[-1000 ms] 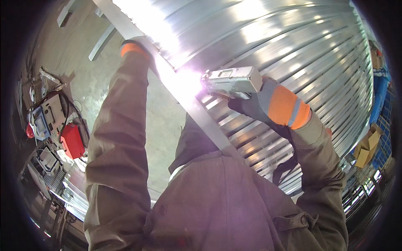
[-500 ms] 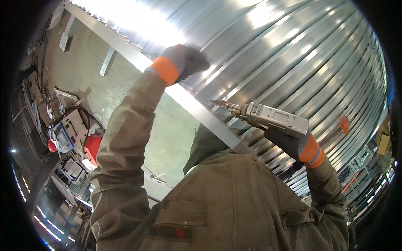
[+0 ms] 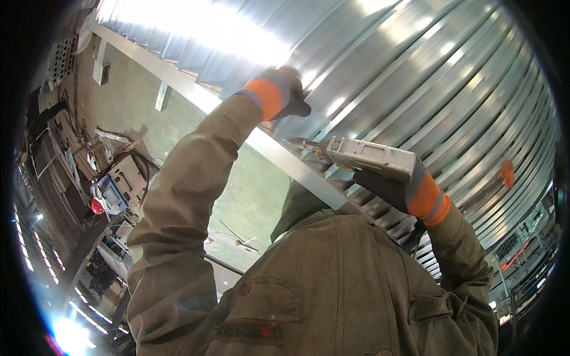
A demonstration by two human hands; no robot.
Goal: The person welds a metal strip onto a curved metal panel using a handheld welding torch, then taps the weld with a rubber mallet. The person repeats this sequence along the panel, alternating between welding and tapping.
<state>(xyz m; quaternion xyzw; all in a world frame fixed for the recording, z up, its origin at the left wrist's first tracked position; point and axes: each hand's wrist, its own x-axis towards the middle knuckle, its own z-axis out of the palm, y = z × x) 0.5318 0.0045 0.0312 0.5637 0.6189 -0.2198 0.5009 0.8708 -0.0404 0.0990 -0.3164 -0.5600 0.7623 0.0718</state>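
Note:
A boxy metal handheld welding gun (image 3: 374, 155) with a thin nozzle is gripped from below by my gloved right hand (image 3: 389, 193). Its nozzle points left, close to the pale metal edge bar (image 3: 285, 160) that borders a wide panel of shiny metal slats (image 3: 380, 95). My gloved left hand (image 3: 290, 98) is over the slats near that bar, up and left of the nozzle. Its fingers look bunched and curled; whatever lies in them, if anything, is hidden. Both gloves are dark with orange cuffs.
An orange-ended tool (image 3: 506, 174) lies on the slats at the right. Short metal legs (image 3: 162, 95) stick out from the bar over the greenish floor (image 3: 237, 199). Equipment with a blue-grey case (image 3: 111, 193) and hoses stands at the left.
My left hand has moved a little right and down along the bar. The right hand has brought the welding gun slightly left, its nozzle nearer the bar. The view has shifted slightly.

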